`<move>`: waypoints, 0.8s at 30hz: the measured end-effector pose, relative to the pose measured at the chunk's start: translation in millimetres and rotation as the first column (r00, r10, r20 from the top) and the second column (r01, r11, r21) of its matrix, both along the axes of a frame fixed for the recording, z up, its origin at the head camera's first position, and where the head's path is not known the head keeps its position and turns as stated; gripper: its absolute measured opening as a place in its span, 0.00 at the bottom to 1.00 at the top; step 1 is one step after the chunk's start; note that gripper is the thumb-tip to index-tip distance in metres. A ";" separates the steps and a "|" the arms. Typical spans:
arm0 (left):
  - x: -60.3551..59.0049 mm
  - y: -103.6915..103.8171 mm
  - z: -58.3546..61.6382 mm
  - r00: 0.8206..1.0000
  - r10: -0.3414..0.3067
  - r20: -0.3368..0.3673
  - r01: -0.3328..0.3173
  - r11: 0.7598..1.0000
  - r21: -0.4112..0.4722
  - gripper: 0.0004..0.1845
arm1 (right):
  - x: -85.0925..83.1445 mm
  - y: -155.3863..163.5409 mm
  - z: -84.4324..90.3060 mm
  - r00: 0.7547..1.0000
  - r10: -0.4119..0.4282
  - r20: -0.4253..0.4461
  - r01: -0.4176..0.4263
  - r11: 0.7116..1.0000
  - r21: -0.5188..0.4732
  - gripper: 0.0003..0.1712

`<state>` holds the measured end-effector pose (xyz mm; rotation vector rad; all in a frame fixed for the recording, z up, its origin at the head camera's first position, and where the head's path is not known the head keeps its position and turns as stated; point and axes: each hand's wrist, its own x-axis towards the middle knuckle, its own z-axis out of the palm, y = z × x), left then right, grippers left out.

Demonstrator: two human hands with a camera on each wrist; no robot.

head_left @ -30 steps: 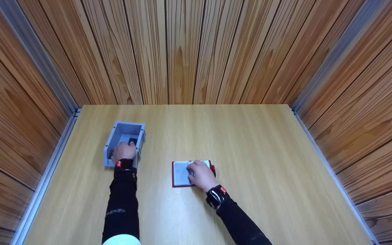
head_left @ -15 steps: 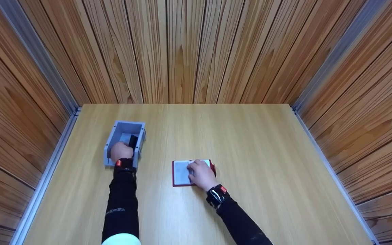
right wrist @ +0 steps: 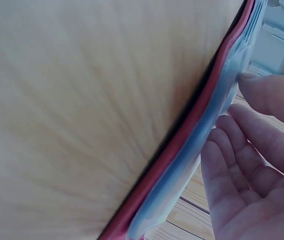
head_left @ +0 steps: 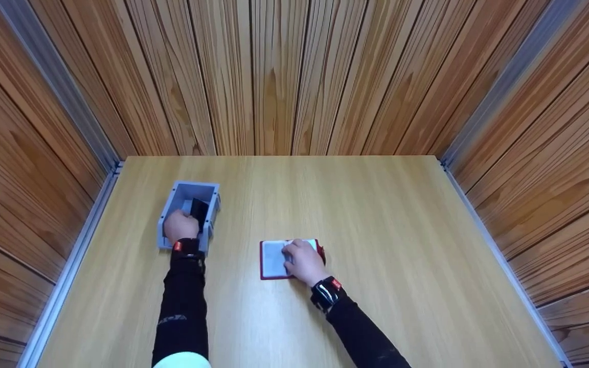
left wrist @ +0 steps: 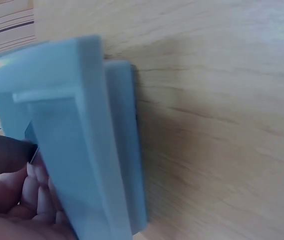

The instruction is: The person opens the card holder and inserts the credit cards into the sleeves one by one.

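My left hand (head_left: 181,226) reaches into a grey-blue plastic bin (head_left: 197,189). Its thumb and fingers pinch a thin black card (head_left: 199,210), which leans beside the bin's right wall; in the left wrist view that wall covers most of it. On the table to the right lies an opened card holder (head_left: 273,259) with a red cover and clear plastic sleeves (right wrist: 181,160). My right hand (head_left: 306,263) is over its right half, with thumb and forefinger pinching the sleeves at their edge. The right hand hides the middle of the holder in the head view.
A light wooden tabletop (head_left: 407,245) carries both things. Wood-panelled walls (head_left: 284,76) with metal corner strips enclose it at the back and sides. The bin stands near the left side, apart from the card holder.
The black card has come further into sight in the bin, tipping up beside the left hand, which has shifted slightly left. The right hand and card holder stay where they were.
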<state>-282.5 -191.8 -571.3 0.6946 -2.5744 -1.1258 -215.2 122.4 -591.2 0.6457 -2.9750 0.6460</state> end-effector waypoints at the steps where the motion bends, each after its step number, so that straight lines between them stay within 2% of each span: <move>1: 0.7 -0.3 2.0 1.000 0.005 -0.018 -0.005 1.000 0.004 0.11 | -0.1 0.0 0.4 1.000 -0.001 0.002 0.001 1.000 0.002 0.18; 6: 4.1 -0.2 14.2 0.997 0.018 -0.078 -0.013 0.998 0.062 0.13 | 0.2 0.3 1.4 1.000 -0.010 0.021 0.010 1.000 -0.006 0.18; 13: 7.2 3.6 30.5 0.986 0.054 -0.161 -0.033 0.991 0.131 0.12 | 0.7 0.7 -2.0 0.999 0.012 -0.052 -0.012 1.000 0.005 0.16; 18: 10.2 7.3 39.8 0.982 0.086 -0.168 -0.048 0.974 0.220 0.12 | 1.2 0.8 -1.6 1.000 0.000 -0.020 0.000 1.000 -0.003 0.17; 24: 17.7 14.7 49.4 0.986 0.071 -0.150 -0.023 0.954 0.300 0.13 | 1.4 0.5 -0.1 1.000 -0.005 0.003 0.005 1.000 -0.002 0.18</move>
